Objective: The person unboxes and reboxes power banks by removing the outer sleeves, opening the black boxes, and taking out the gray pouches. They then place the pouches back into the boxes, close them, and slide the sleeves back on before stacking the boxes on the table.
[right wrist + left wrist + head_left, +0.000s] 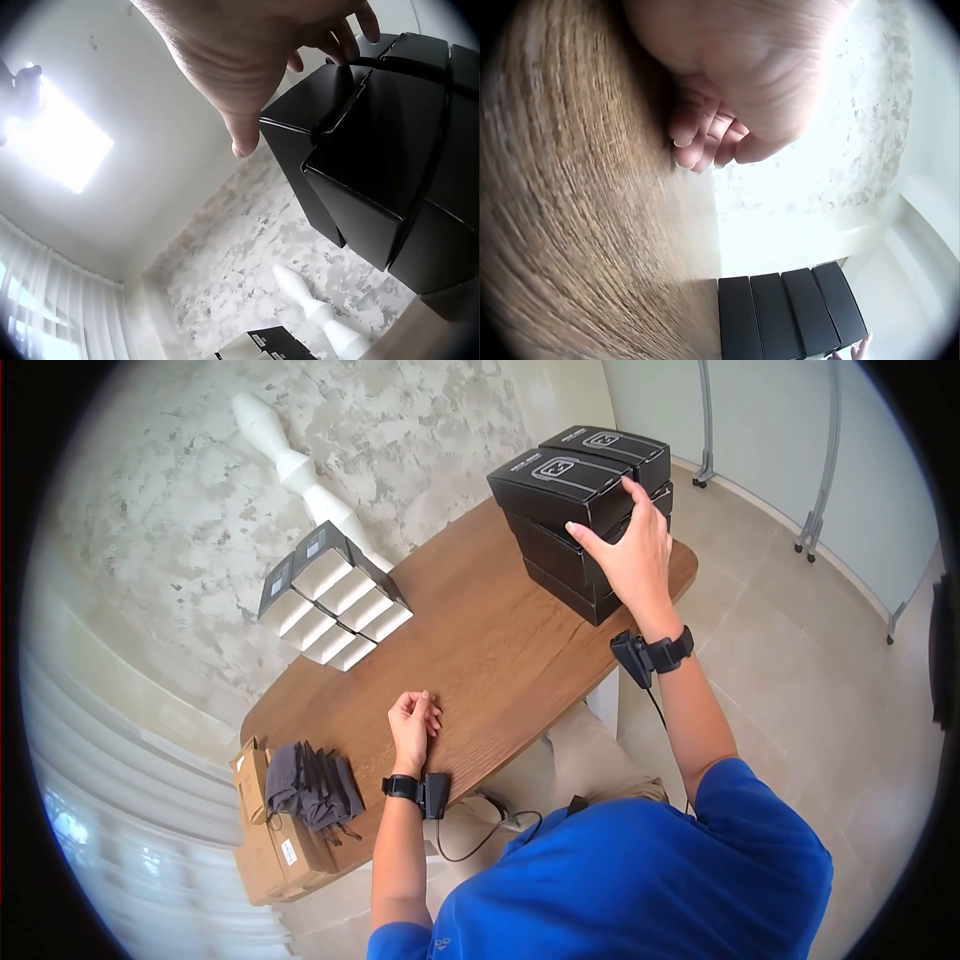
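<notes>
Black boxes (545, 550) stand stacked at the table's far right, with line drawings on the two top ones. At the near end of the front top box (560, 478), my right hand (638, 555) spans the width, thumb at one corner and fingers at the other. The right wrist view shows this hand (240, 60) against the dark boxes (375, 135). Loosely curled and holding nothing, my left hand (412, 728) rests on the wooden table (470, 650) near its front edge. In the left wrist view its fingers (697, 135) lie by the wood.
A block of boxes with white open-looking ends (340, 605) stands at the table's back left. Dark grey cloth pouches (312, 785) and brown cartons (280, 860) lie at the left end. A white sculpted column (295, 470) stands by the wall; wheeled panels (770, 440) are at the right.
</notes>
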A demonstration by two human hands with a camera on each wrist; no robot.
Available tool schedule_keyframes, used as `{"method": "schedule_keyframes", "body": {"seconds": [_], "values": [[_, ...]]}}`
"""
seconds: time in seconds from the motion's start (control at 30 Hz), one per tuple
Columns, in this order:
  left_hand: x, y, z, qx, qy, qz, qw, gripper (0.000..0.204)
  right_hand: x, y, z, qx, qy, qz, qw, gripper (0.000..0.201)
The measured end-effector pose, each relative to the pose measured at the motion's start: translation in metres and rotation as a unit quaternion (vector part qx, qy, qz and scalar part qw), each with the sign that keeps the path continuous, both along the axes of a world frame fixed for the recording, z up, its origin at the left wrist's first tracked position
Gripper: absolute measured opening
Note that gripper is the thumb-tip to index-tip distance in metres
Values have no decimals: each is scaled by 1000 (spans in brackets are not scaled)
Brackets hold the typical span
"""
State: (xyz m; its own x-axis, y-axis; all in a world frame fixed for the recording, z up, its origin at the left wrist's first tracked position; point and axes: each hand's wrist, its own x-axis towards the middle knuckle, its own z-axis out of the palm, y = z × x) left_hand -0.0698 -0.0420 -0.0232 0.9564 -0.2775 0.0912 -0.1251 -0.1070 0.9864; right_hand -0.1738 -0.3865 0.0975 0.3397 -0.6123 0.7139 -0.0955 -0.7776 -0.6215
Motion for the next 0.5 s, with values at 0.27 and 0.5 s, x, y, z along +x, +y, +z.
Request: {"method": "schedule_keyframes", "body": {"seconds": [0.27, 0.5], "values": [[1, 3, -2, -20, 12, -14, 1000, 19, 19, -2, -2, 0, -60, 8, 998, 94], [-1, 3, 0, -21, 33, -27, 999, 20, 29, -17, -10, 5, -104, 12, 995, 93]]}}
